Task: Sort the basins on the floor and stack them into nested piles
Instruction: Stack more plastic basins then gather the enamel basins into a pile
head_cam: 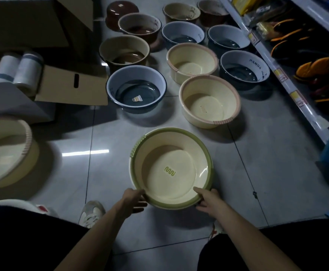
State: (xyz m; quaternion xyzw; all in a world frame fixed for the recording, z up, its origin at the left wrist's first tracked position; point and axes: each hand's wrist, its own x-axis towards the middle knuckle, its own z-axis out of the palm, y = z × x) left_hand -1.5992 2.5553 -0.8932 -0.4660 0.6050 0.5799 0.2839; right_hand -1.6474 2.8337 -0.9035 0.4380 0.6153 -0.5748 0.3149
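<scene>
Grey floor tiles (257, 173) bore the green-rimmed basin (171, 173) just before the person, its near rim gripped by the left hand (135, 200) and right hand (208, 202), so an even, level lift, kept apart from the pink-rimmed basin (208, 100) beyond, seemed wisest.

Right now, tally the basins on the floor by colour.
green-rimmed cream basin: 1
pink-rimmed cream basins: 3
blue basins: 4
brown basins: 5
Total: 13
</scene>
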